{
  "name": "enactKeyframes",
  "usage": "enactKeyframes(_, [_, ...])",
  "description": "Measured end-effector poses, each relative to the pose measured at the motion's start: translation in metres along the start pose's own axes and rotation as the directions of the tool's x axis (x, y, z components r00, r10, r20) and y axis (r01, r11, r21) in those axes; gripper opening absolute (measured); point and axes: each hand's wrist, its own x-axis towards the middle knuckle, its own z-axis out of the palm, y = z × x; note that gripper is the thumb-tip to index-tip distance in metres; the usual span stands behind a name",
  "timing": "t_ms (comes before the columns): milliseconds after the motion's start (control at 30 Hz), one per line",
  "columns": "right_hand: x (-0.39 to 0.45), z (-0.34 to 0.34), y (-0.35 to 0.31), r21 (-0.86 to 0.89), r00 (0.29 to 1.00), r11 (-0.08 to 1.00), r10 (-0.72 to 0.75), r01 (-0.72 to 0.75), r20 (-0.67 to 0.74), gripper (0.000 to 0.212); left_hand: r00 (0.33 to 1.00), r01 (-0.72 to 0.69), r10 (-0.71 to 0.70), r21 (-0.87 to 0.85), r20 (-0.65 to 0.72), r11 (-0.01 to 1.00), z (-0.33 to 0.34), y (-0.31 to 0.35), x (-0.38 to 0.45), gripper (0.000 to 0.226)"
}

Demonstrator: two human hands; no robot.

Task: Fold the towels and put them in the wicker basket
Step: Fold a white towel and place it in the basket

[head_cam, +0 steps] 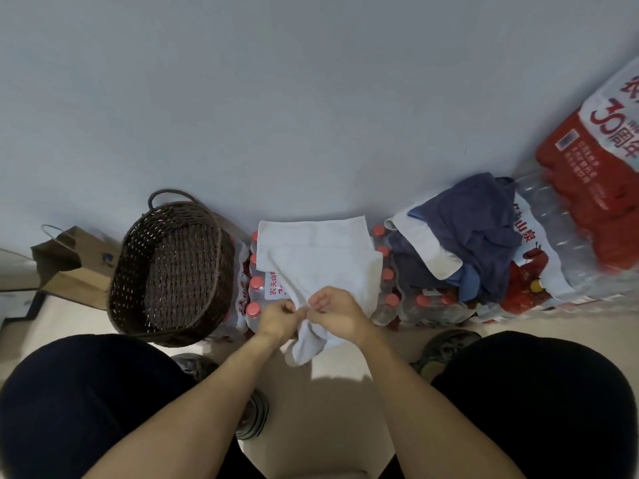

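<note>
The white towel [321, 261] lies spread over a pack of water bottles [254, 295] that stands on the floor against the wall, and its near edge hangs down in front of the pack. Both hands pinch this near edge close together: the left hand [276, 318] and the right hand [337, 314] have the fingers curled on the cloth, almost touching each other. The wicker basket [173, 271] stands just beside the pack on the left and looks empty. The main risk, I think, is the support: the bottle tops make an uneven surface, so a fold may come out crooked, or the towel may slide off toward the floor if it is pulled too hard. With the two grips so near, the far corners are not controlled and may bunch. The pile of dark cloths [463, 236] on the right pack could also slip down.
</note>
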Motion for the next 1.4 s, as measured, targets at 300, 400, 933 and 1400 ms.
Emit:
enactKeyframes(300, [-0.02, -0.013, -0.057, -0.029, 0.997, 0.996, -0.079, 0.079, 0.011, 0.036, 0.948, -0.041, 0.042, -0.01, 0.316, 0.999, -0.036, 0.07, -0.031, 0.027])
enactKeyframes(400, [-0.023, -0.022, -0.081, -0.125, 0.988, 0.982, -0.149, 0.143, -0.039, 0.024, 0.925, -0.148, 0.12, 0.052, 0.361, 0.988, -0.05, 0.088, -0.046, 0.028])
enactKeyframes(933, [-0.025, -0.062, -0.113, 0.167, 0.998, 0.984, 0.058, -0.063, 0.037, 0.021, 0.889, -0.368, 0.349, 0.009, 0.297, 0.93, -0.055, 0.089, -0.068, 0.028])
enactKeyframes(1400, [-0.063, -0.05, -0.122, 0.038, 0.953, 0.962, -0.262, 0.271, -0.153, 0.024, 0.911, -0.179, 0.331, -0.487, 0.246, 0.855, -0.062, 0.132, -0.092, 0.047])
